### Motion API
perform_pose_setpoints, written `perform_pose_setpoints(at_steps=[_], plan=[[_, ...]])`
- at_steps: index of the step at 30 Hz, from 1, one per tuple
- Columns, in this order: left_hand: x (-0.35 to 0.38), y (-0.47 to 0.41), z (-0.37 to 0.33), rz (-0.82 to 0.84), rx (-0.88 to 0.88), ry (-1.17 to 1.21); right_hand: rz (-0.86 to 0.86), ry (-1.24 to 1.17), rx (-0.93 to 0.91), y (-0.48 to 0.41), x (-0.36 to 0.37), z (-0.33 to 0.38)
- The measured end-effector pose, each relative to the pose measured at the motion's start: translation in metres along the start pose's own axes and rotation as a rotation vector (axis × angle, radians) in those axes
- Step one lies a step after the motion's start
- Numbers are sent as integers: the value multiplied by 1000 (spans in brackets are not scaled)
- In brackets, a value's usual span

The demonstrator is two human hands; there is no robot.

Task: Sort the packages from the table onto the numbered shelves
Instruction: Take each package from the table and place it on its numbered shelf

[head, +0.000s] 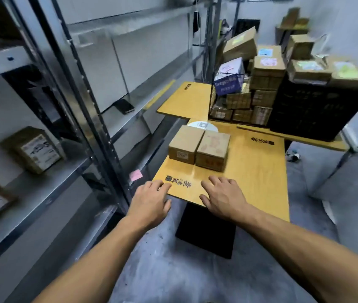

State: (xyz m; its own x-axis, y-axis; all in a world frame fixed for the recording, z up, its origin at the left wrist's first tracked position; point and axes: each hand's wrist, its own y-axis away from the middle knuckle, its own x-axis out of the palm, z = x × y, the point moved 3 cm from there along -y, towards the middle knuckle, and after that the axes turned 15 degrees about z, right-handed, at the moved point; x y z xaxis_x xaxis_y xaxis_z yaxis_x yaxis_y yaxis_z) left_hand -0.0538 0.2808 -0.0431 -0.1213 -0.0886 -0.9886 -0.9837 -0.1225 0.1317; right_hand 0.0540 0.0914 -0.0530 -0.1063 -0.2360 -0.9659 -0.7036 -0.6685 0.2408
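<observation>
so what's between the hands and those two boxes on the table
Only bare yellow tabletop, with a black printed mark by the left hand; the head view shows it.

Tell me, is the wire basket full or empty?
Full. Boxes fill the basket up to its rim, and more are piled above it.

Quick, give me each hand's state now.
Left hand: open, holding nothing, near the table edge.
Right hand: open, holding nothing, over the table.
</observation>
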Motion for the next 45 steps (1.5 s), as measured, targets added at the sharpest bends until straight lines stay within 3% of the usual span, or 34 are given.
perform_pose_setpoints(at_steps=[9, 23, 31, 39, 45], plan=[[-3, -103, -68, 41, 117, -20, 42, -28, 93, -20, 4, -106], [8, -282, -46, 147, 192, -10, 145, -156, 184, -141, 12, -155], [29, -347, -37, 216, 181, -82, 200, -287, 369, -191, 27, -179], [49, -348, -36, 188, 144, 71, 227, -578, 390, -200, 55, -173], [40, -344, -55, 135, 179, 320, 22, -1012, 311, -188, 63, -176]])
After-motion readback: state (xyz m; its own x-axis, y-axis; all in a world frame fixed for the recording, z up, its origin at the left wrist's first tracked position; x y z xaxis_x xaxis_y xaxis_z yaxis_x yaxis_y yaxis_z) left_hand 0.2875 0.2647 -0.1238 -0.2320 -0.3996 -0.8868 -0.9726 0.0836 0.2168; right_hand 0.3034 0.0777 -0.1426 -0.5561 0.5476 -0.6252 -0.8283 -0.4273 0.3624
